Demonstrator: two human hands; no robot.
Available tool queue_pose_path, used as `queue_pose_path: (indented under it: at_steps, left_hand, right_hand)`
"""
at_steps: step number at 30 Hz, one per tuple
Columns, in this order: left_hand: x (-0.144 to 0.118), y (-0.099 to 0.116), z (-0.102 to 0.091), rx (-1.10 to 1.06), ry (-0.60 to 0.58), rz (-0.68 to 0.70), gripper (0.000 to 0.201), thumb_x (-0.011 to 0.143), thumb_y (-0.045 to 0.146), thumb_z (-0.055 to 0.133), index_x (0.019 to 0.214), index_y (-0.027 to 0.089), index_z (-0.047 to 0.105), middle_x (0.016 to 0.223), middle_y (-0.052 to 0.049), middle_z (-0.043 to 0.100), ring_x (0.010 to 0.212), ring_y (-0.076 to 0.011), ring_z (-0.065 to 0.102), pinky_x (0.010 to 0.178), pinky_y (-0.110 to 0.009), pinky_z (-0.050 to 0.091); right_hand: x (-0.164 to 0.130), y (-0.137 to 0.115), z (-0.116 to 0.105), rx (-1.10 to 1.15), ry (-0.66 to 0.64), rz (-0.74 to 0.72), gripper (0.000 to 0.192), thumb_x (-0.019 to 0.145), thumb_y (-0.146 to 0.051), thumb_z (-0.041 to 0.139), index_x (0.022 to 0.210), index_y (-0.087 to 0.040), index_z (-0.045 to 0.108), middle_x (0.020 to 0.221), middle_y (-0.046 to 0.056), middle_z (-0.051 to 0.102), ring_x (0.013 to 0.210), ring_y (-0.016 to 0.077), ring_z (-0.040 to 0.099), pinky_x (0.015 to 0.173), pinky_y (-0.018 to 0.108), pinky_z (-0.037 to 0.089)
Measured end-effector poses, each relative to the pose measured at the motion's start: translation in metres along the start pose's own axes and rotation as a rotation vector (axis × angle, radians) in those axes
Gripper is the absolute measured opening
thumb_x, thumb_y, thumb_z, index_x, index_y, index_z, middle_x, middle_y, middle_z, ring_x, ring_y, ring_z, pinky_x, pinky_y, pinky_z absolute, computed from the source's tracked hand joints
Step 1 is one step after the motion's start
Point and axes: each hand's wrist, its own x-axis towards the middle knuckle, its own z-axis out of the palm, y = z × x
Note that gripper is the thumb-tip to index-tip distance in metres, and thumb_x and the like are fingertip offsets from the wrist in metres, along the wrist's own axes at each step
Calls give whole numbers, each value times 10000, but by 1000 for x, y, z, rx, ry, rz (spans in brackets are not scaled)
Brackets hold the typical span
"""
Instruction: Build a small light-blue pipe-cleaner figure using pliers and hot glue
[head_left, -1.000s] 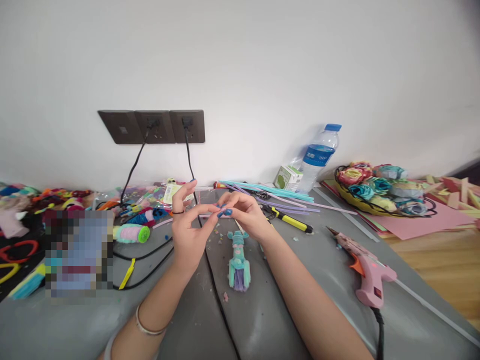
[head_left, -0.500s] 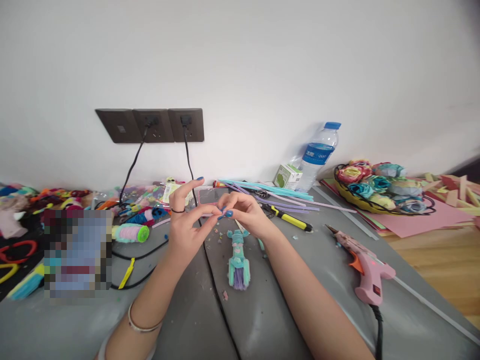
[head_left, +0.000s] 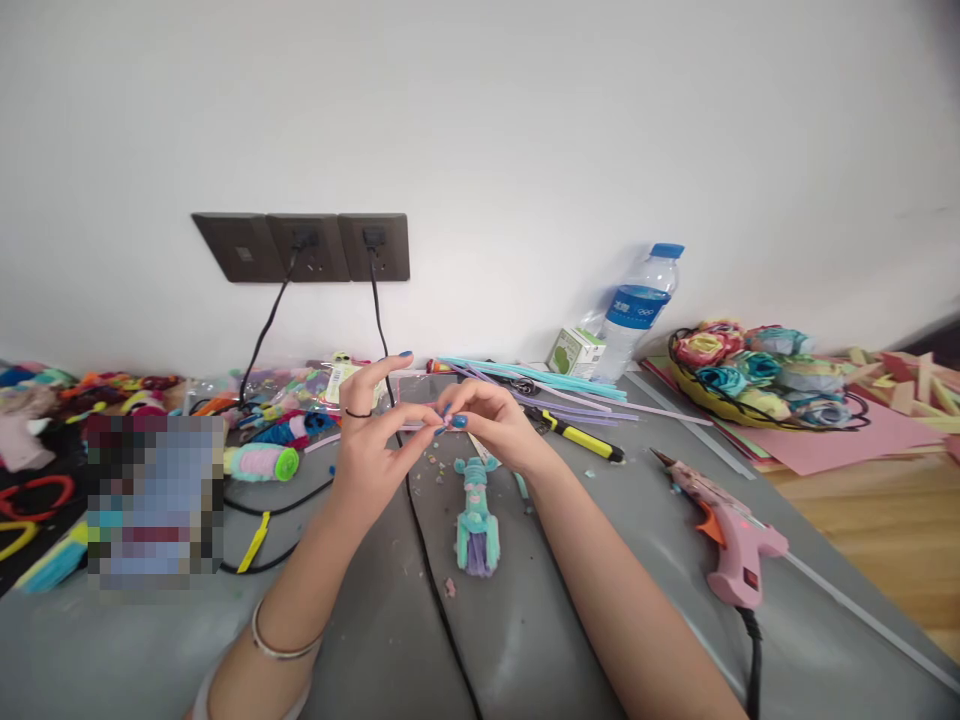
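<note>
My left hand point(head_left: 369, 440) and right hand point(head_left: 491, 425) pinch something too small to tell, fingertips together above the teal figure point(head_left: 476, 515) on the counter point(head_left: 600, 590)

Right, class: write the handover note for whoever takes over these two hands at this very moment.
Left hand: fingertips pinched, meeting the right hand's; forefinger raised.
Right hand: pinched on the same tiny piece, too small to identify.
Teal and purple fuzzy figure lies flat on the grey mat just below the hands, untouched.
Pink glue gun lies to the right; pipe cleaners behind the hands.
Done: figure's body looks assembled.
Left: the pinched piece is not yet on it.
</note>
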Motion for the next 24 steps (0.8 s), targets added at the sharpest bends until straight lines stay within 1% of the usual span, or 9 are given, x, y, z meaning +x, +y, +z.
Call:
queue_pose_path:
  at_steps: [4,9,14,16,19,21,24]
  left_hand:
    - [-1,-2,0,-44,-12,-39,118,905,204,652,820,227,729,1379,-84,540,1305,-283,524,1068,-466,444]
    - [-1,-1,1,-80,-11,-71,123,910,203,644,818,219,723,1369,-87,535,1314,-267,521,1087,-453,441]
    - [-1,1,3,-62,-17,-86,123,911,241,649,806,238,714,1349,-89,559,1300,-274,530,1086,-478,444]
    - [-1,2,4,-45,-12,-71,118,907,234,651,806,241,712,1348,-93,565,1290,-281,535,1075,-485,449]
    - [-1,2,4,-1,0,-5,113,899,212,660,801,235,712,1338,-93,572,1255,-282,553,1072,-489,437]
    - [-1,2,5,33,7,29,113,900,205,659,805,234,711,1329,-89,577,1243,-279,558,1075,-487,425]
    - [-1,3,5,57,16,26,91,904,203,656,838,231,713,1346,-98,560,1264,-283,547,1076,-479,423]
  right_hand:
    - [-1,0,-1,18,-7,15,144,858,-346,762,868,-209,718,894,21,676,757,140,665,752,302,561]
    - [0,1,0,29,2,35,190,812,-349,804,821,-195,693,903,24,679,729,136,670,731,301,569]
    - [1,0,2,17,30,45,243,767,-386,837,786,-193,691,859,22,680,702,137,652,722,308,576]
    - [1,-1,2,13,37,46,275,750,-421,844,776,-193,693,843,24,679,702,143,651,711,308,573]
    - [1,-2,2,-12,49,64,308,730,-446,851,759,-190,683,819,24,676,695,146,640,696,303,561]
    - [1,-2,3,-39,64,100,313,746,-453,837,752,-188,671,803,24,676,684,143,623,687,295,548]
    - [2,-2,4,-45,95,142,316,787,-471,798,760,-188,660,795,19,666,672,131,592,659,270,516]
